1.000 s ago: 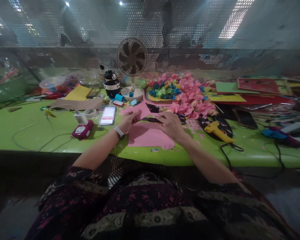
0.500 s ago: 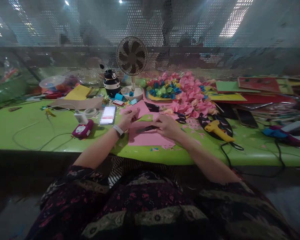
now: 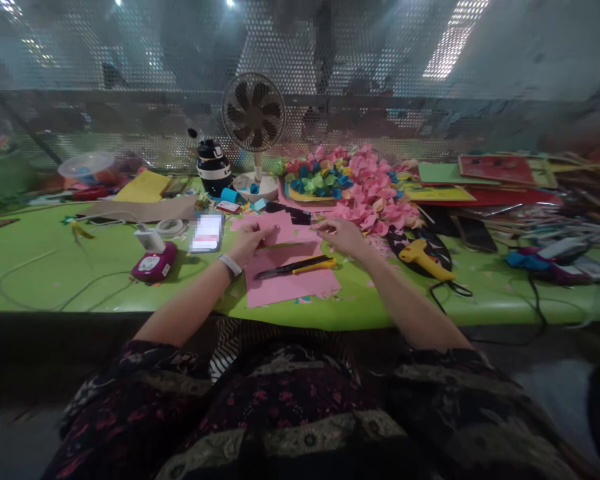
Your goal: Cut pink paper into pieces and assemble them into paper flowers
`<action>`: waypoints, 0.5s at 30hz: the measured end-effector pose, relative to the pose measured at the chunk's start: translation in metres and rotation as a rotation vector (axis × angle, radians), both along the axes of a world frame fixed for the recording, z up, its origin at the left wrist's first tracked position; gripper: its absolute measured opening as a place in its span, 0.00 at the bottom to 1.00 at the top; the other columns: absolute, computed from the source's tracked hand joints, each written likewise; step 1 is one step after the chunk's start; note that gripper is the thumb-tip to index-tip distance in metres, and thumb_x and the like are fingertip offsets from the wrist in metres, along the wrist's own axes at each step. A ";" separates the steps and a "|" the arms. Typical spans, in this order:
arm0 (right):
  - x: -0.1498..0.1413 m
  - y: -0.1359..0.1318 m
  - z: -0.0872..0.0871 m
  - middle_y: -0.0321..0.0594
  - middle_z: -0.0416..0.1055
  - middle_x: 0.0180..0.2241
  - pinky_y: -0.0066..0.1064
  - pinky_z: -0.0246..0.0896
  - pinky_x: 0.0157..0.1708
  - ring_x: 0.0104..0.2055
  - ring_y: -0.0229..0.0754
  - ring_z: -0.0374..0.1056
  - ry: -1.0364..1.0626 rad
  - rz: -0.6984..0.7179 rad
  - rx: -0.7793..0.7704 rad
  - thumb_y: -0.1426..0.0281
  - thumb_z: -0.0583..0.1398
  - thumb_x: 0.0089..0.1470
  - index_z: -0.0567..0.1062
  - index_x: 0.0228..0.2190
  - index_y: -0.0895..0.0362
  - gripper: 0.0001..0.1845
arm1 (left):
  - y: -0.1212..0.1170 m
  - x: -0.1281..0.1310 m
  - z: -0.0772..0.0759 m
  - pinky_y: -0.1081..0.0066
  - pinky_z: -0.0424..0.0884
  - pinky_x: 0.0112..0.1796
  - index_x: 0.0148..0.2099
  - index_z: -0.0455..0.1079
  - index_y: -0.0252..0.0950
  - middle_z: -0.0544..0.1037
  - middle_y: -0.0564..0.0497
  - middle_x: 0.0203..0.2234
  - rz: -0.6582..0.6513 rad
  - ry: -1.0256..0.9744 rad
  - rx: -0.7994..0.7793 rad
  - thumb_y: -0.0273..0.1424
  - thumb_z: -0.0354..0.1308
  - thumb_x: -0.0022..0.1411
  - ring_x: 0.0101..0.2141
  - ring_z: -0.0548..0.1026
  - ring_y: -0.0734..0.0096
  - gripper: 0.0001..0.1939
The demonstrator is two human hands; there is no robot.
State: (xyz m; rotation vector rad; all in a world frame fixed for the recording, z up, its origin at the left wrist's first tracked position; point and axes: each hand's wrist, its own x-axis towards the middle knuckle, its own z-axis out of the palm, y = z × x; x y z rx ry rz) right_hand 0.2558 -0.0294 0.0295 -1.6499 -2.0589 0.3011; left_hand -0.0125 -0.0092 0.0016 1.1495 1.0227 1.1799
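My left hand (image 3: 250, 243) pinches a pink paper piece (image 3: 281, 227) between thumb and fingers. Opposite it, at the right edge of the pink paper, my right hand (image 3: 344, 237) has bent fingers with the tips close together; whether they grip anything is too small to make out. Below both hands, a cutter knife (image 3: 314, 265) with a yellow-and-black handle lies across a larger pink paper sheet (image 3: 275, 287). A long black object (image 3: 293, 213) rests just beyond the held paper.
Pink paper flowers (image 3: 373, 187) are heaped behind my right hand, beside a tray of blue and green ones (image 3: 320, 181). A yellow glue gun (image 3: 427, 260) lies rightward. Leftward are a phone (image 3: 207, 233) and a purple plug box (image 3: 155, 262) with cables. A fan (image 3: 254, 113) and bottle (image 3: 214, 170) stand behind.
My right hand has let go of the cutter knife, which now lies on the large pink sheet, and has moved up and right to the smaller paper's edge. The view has shifted slightly right.
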 end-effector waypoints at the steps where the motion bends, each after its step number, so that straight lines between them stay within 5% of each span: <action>1: -0.001 0.005 0.001 0.51 0.79 0.46 0.37 0.69 0.39 0.41 0.50 0.75 -0.021 0.001 -0.058 0.64 0.64 0.57 0.81 0.41 0.59 0.14 | 0.000 0.000 0.000 0.77 0.58 0.17 0.24 0.64 0.36 0.68 0.57 0.16 0.001 0.033 -0.013 0.43 0.80 0.35 0.17 0.63 0.80 0.28; 5: -0.010 0.021 0.002 0.48 0.79 0.40 0.30 0.68 0.33 0.38 0.47 0.74 -0.038 -0.019 -0.218 0.65 0.73 0.46 0.79 0.41 0.58 0.20 | -0.003 0.000 0.002 0.76 0.63 0.17 0.27 0.67 0.36 0.70 0.57 0.18 -0.016 0.085 -0.035 0.43 0.80 0.34 0.17 0.65 0.79 0.27; 9: -0.013 0.024 0.001 0.37 0.74 0.28 0.25 0.63 0.23 0.28 0.38 0.69 0.126 -0.024 -0.413 0.64 0.73 0.45 0.75 0.33 0.57 0.16 | -0.005 0.000 0.005 0.77 0.60 0.18 0.28 0.69 0.35 0.71 0.57 0.19 -0.013 0.069 -0.028 0.42 0.78 0.40 0.18 0.65 0.80 0.23; 12: -0.010 0.023 -0.003 0.34 0.69 0.25 0.22 0.59 0.20 0.25 0.33 0.65 0.248 -0.024 -0.395 0.64 0.71 0.45 0.73 0.29 0.57 0.15 | -0.004 0.000 0.005 0.77 0.59 0.20 0.24 0.69 0.34 0.71 0.55 0.17 -0.017 0.053 -0.005 0.41 0.75 0.46 0.19 0.65 0.79 0.21; 15: -0.005 0.024 -0.005 0.35 0.70 0.30 0.23 0.61 0.19 0.25 0.34 0.67 0.513 -0.079 -0.301 0.67 0.71 0.44 0.71 0.36 0.56 0.19 | -0.002 0.001 0.003 0.76 0.58 0.21 0.20 0.67 0.34 0.71 0.54 0.16 0.007 0.013 -0.009 0.38 0.75 0.49 0.19 0.65 0.79 0.21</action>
